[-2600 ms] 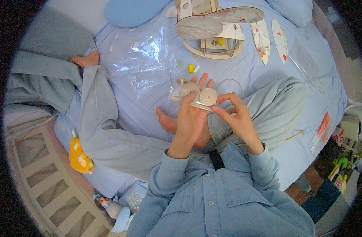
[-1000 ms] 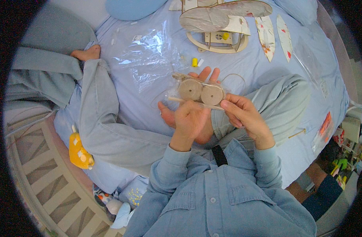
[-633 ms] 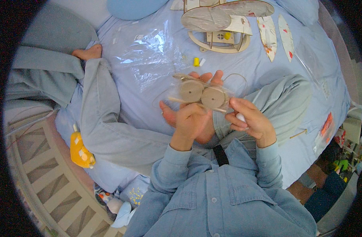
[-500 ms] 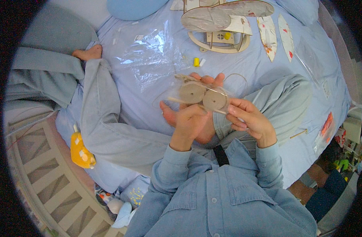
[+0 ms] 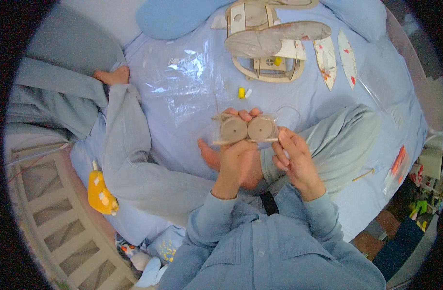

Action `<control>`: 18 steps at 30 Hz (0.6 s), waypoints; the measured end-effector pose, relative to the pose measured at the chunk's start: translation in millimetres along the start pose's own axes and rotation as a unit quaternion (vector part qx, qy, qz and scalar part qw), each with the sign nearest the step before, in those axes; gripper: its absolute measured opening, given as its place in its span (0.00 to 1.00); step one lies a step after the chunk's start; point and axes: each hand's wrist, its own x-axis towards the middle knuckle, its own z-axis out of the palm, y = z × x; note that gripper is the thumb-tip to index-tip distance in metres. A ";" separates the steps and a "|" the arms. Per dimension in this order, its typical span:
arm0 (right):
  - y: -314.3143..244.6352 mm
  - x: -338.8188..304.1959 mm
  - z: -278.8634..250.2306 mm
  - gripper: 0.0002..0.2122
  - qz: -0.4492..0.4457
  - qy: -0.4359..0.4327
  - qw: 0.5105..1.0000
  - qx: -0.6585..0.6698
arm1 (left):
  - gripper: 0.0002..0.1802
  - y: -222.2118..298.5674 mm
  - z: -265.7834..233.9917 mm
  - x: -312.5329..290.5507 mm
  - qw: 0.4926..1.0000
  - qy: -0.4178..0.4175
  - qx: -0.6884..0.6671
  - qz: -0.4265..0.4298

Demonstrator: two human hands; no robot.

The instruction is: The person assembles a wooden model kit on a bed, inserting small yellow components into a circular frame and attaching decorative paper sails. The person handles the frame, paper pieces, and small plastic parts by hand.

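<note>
A clear plastic bag with two round wooden discs [image 5: 234,129] and thin wooden sticks in it is held over my crossed legs. Thin loops of wire or cord stand out from it. My left hand [image 5: 236,157] grips it from below, its fingertips showing over the far edge. At the bag's right end, my right hand [image 5: 295,157] pinches the edge. Beyond the bag lie a yellow cylinder [image 5: 241,93] and a small white piece [image 5: 249,93]. Farther off stands a wooden frame model [image 5: 267,76] with a grey oval panel [image 5: 255,42] on it.
Clear plastic wrapping [image 5: 182,84] is spread on the blue sheet. Two white leaf-shaped pieces [image 5: 325,63] lie right of the model. At left are another person's foot [image 5: 116,76] and a yellow plush toy [image 5: 100,193]. A thin stick [image 5: 363,175] lies at right.
The bag has turned from slanting to nearly level, the discs now side by side. My right hand has moved slightly left and down. The whole view has shifted a little.
</note>
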 end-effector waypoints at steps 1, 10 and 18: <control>0.6 1.4 0.2 0.12 -0.004 -0.003 1.000 0.009 | 0.36 0.0 2.8 -0.8 1.000 0.007 0.022 0.004; -13.4 8.8 -21.2 0.09 -0.078 0.004 0.981 -0.175 | 0.28 25.5 -10.8 0.1 0.892 -0.187 0.413 -0.009; -27.4 5.4 -23.0 0.04 -0.211 0.037 0.917 -0.336 | 0.28 47.6 -18.6 2.4 0.822 -0.278 0.456 -0.198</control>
